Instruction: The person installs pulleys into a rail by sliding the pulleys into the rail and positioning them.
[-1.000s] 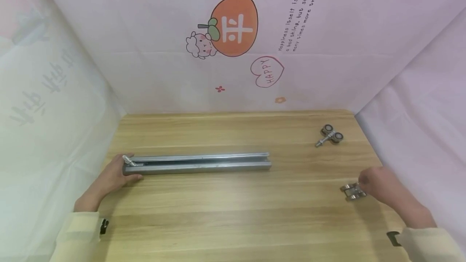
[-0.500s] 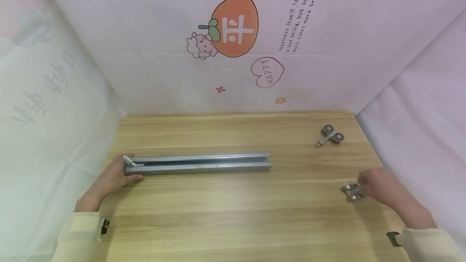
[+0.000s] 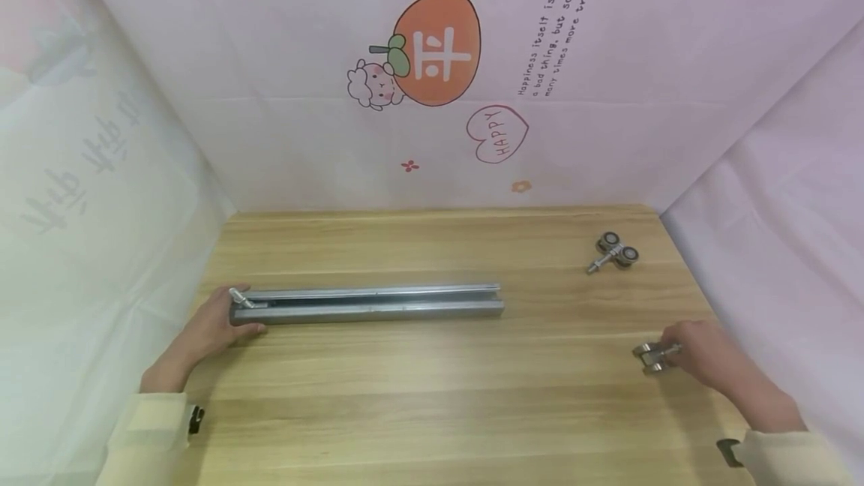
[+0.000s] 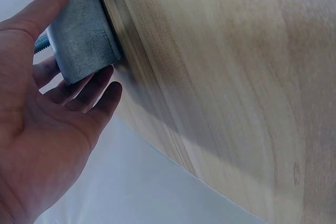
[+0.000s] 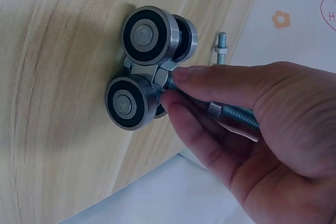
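Note a slight shift of the right hand (image 3: 705,358) toward six o'clock since a second ago, baring the threaded bolt (image 5: 239,115). See the left hand (image 3: 214,327) at eight o'clock in the head view, grasping one end of the steel channel track (image 3: 378,313). Find a spare roller trolley (image 3: 613,249) at three; at four, a four-wheeled roller trolley (image 5: 144,71) on or just above the wood-grain table (image 3: 418,396), pinched by its bolt in the right hand. Expect dense, rigid metal, prone to roll; hold by the bolt, not the wheels (image 5: 118,103).
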The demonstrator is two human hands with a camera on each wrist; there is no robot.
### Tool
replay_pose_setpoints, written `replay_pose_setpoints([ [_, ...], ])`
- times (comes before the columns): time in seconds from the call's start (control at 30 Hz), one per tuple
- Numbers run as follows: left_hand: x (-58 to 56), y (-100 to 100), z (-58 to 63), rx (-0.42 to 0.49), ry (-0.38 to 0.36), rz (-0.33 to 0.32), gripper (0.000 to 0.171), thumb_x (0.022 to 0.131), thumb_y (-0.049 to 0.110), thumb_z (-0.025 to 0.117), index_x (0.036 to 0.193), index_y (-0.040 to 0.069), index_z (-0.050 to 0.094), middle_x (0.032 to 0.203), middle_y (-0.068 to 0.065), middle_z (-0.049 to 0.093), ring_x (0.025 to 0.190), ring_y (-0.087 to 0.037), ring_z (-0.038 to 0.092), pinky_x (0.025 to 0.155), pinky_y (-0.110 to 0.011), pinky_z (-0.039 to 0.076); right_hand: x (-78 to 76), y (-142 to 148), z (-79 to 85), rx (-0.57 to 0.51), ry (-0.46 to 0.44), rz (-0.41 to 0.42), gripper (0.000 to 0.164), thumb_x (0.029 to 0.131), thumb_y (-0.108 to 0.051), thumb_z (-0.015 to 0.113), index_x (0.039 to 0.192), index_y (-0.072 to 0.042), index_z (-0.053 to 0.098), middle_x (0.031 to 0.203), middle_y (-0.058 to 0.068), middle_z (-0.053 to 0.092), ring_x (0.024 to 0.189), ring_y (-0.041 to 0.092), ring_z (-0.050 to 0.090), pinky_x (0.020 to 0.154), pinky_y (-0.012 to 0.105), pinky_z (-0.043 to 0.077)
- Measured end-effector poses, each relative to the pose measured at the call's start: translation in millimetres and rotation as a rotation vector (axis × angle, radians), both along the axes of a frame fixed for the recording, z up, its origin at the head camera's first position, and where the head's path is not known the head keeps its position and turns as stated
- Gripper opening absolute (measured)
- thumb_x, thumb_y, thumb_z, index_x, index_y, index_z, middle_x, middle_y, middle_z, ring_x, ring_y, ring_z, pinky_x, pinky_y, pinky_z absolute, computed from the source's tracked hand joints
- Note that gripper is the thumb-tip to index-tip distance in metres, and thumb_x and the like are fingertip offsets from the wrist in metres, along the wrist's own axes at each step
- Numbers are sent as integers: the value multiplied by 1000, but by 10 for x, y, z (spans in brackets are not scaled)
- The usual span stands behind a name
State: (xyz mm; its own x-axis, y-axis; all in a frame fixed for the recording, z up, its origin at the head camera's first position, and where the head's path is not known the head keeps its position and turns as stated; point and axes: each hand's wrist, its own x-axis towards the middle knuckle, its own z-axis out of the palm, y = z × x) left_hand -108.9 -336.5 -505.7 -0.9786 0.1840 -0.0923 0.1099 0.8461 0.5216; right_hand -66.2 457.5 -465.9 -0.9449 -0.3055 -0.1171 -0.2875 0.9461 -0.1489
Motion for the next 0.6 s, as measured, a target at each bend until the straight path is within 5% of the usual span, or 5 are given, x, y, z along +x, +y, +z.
replay_pose_setpoints([
  [0.6, -7, 15, 14, 10, -8, 2, 98, 76, 42, 79, 141, -17, 35, 134, -43, 39, 122, -57, 39, 103, -69, 32, -24, 20, 1, -18, -2, 23, 14, 65, -1, 79, 72, -10, 73, 71, 1, 72, 64, 21, 65, 61, 43, 58],
])
